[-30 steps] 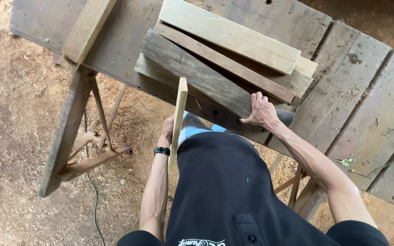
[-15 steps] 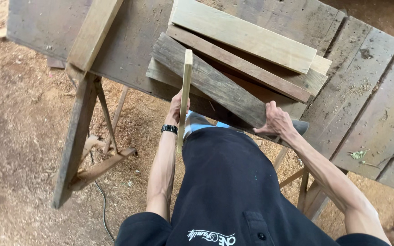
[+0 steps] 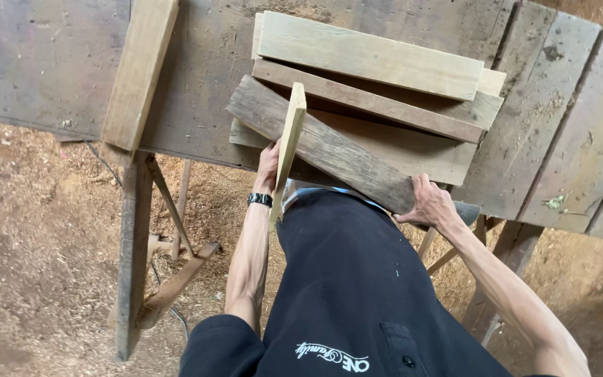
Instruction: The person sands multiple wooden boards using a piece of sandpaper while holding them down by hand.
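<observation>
**Rough boards at the workbench's near edge**

The left hand point(image 3: 269, 162) grips a thin pale slat point(image 3: 288, 143), stood on edge. The right hand point(image 3: 428, 204) clasps the end of a grey, weathered plank point(image 3: 319, 143) lying slantwise over smoother stacked boards point(image 3: 371, 56) on the worn plank workbench point(image 3: 560, 126).

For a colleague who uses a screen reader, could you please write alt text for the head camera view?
Seen from above, a person's left hand holds a narrow pale wooden slat on edge, while the right hand grips the end of a weathered grey plank. Both lie against a stack of pale boards on a rough grey wooden workbench over sawdust-covered ground.
</observation>
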